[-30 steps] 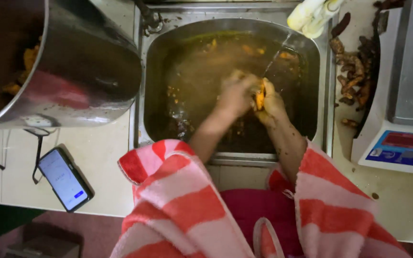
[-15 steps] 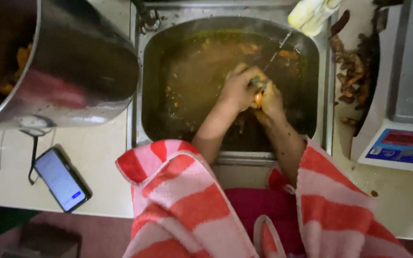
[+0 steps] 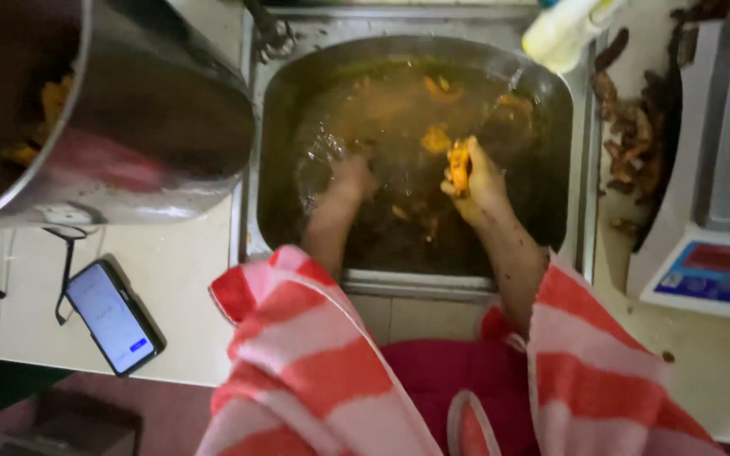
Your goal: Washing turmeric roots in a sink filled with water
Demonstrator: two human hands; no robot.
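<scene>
Evidently, an orange food piece (image 3: 459,166) was gripped in the right hand (image 3: 476,181), held just above the murky water of the steel sink (image 3: 585,211), toward its right side. Left of it, the left hand (image 3: 350,179) was dipped into the water; whether its fingers were curled or spread could not be told. More orange pieces (image 3: 435,138) floated behind the hands.
</scene>
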